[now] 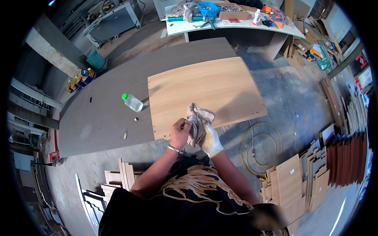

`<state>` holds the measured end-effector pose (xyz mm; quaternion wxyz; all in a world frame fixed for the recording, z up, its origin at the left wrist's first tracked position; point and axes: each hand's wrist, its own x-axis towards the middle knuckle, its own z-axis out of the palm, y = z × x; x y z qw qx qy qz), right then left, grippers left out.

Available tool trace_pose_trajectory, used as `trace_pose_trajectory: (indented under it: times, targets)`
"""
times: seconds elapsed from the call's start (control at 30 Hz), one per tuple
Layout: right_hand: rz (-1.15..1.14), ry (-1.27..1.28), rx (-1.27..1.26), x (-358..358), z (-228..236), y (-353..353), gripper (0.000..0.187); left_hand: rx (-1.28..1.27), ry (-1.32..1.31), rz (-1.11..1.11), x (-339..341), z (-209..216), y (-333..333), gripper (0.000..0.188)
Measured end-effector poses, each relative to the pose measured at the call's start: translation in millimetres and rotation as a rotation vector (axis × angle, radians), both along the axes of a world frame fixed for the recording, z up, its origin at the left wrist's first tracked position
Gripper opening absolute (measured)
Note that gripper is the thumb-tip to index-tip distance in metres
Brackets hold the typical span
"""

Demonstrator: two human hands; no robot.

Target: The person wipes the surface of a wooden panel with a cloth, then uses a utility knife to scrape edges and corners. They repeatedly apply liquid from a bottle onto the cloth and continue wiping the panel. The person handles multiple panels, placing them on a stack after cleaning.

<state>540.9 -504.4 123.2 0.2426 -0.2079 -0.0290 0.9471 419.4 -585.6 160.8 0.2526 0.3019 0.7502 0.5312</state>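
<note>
**Above a pale wood-grain panel: a crumpled grey-beige cloth**

At the near edge of the pale, rectangular wood-grain panel (197, 82), as seen in the head view, the crumpled grey-beige cloth (200, 115) is held up between the person's two hands. The bare left hand (179, 133), with a silver-coloured metal bangle (175, 149) at its wrist, has its fingers closed on the cloth's left side. The right hand (211, 142), in a white knitted glove with a yellow cuff, grips the right side. Whether the cloth touches the panel cannot be told.

The panel, with small dark dots near its corners, lies on the right-hand part of a broad, dark grey bench (98, 122). Just left of it is a clear plastic bottle with a green cap (133, 103), nearer the person a small pale object (136, 118) and a slim, pointed tool (126, 133). To the right, a coiled yellowish hose (242, 151) rests on the grey floor (303, 106).
</note>
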Motion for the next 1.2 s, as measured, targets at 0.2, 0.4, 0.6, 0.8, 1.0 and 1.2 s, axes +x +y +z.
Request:
trace_pose_trajectory:
  times: [0.2, 0.4, 0.6, 0.8, 1.0, 1.2]
  targets:
    - [0.000, -0.314, 0.463, 15, 5, -10, 0.042, 0.032, -0.226, 0.048, -13, 32, 0, 0.020]
    - [0.023, 0.018, 0.202, 11, -22, -12, 0.059, -0.028, 0.288, -0.263, 16, 34, 12, 0.030]
    - [0.062, -0.107, 0.271, 11, -19, -4, 0.075, 0.054, 0.480, -0.625, 28, 14, -14, 0.081]
    - [0.224, -0.089, 0.176, -17, -24, 18, 0.061, 0.047, 0.495, -0.715, -27, 25, -23, 0.084]
    - [0.183, -0.064, 0.166, -103, -17, 25, 0.057, -0.218, 0.673, -0.560, -112, 1, -36, 0.073]
    - [0.170, -0.158, -0.052, -140, -28, 29, 0.052, -0.178, 0.380, -0.130, -201, -83, -101, 0.069]
